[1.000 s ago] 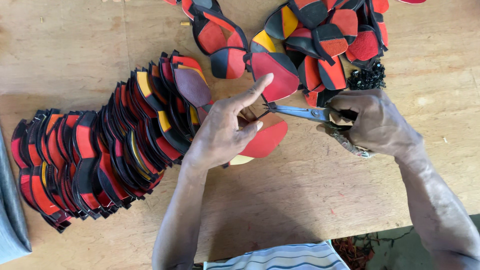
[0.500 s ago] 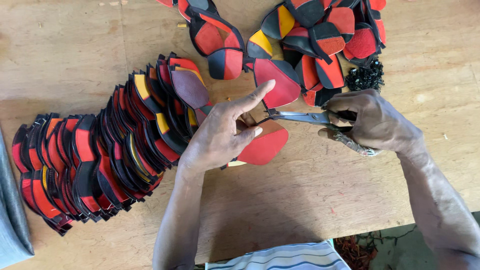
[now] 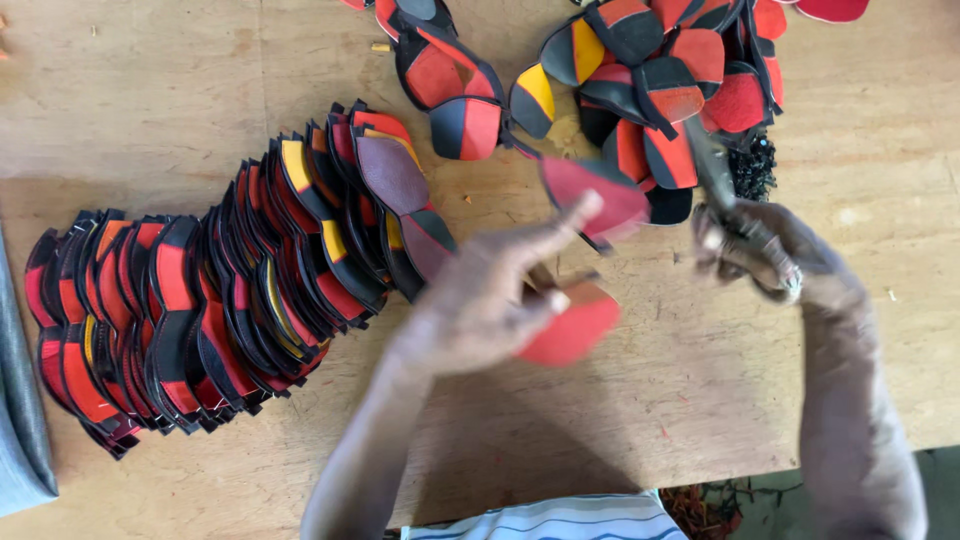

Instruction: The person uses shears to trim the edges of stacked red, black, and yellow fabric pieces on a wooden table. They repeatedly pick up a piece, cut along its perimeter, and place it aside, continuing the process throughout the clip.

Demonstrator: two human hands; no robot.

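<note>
Now the left hand [image 3: 490, 305], pinching the red oval leather piece [image 3: 570, 325], has pulled away from the metal scissors [image 3: 720, 185] gripped in the right hand [image 3: 770, 255]; the cut looks finished.

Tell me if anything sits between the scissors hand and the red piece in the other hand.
Nothing visible does. The right hand with the scissors is apart from the red piece held in the left hand; only bare wooden table shows between them, though motion blur softens edges.

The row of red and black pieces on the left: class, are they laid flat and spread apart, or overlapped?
Overlapped. The row of pieces stands on edge, each leaning on the next, along the wooden table.
</note>
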